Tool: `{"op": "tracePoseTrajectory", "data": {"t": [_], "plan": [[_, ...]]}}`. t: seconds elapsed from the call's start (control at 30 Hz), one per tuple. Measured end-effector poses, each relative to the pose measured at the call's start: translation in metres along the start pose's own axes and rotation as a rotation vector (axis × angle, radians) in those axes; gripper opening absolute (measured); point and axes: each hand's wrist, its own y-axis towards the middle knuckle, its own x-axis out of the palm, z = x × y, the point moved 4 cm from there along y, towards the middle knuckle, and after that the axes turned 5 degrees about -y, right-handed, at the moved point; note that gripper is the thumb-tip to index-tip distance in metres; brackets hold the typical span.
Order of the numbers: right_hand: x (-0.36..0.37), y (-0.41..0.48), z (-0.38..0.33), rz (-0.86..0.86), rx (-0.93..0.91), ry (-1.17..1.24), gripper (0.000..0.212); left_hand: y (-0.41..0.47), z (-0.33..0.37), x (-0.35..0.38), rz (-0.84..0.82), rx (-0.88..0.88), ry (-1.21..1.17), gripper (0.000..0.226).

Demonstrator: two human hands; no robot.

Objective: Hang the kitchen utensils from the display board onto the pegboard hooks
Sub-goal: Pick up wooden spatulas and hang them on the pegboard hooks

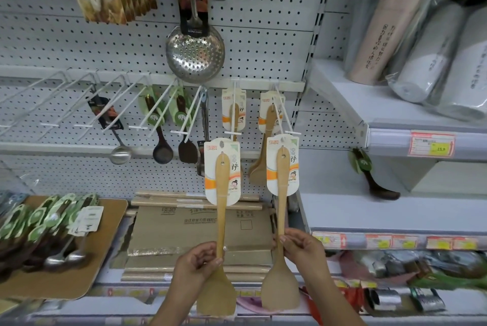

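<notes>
**Two wooden spatulas held up before the pegboard [79, 43], one in each hand.** The left hand [200, 259] gripped the left spatula [220, 220] low on its handle, thumb and curled fingers closed round the shaft just above the blade. The right hand [300, 249] pinched the right spatula [281, 209] at the same place. Both tools stood near upright, long axis vertical, blade down and carded handle end up, so the hang hole of each lay well above the hand that steered it. The left hook [233, 132] projected from the pegboard above and slightly right of the left card [232, 183], its white tip just above the card's upper edge. The right hook [292, 132] ended just above and right of the right card [291, 172], whose hole appeared to sit close beneath that tip. Whether either card touched its hook could not be told. Further back each hook carried a hung spatula [234, 114]. The right spatula was judged the nearer to its hook, so the coming move would likely be a short lift and a push toward the pegboard, threading the hole over the tip. With the grip far from the hole, small wrist tilts would swing the card widely. The display board [113, 209] lay low at the left, loaded with spoons [60, 255], well apart from both hands
</notes>
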Motion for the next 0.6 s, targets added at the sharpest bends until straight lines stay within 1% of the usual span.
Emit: {"op": "tracePoseTrajectory", "data": {"t": [0.33,0.5,0.6], "plan": [[0.024,0.054,-0.033,0.070,0.041,-0.081,0.013,0.022,-0.007,-0.013,-0.050,0.011,-0.001,0.030],[0.038,0.080,-0.059,0.100,0.047,-0.092,0.009,0.033,-0.013,-0.019,-0.051,-0.015,0.017,0.032],[0.043,0.102,-0.070,0.083,0.059,-0.090,0.007,0.034,-0.008,-0.019,-0.016,-0.014,0.014,0.031]]}}
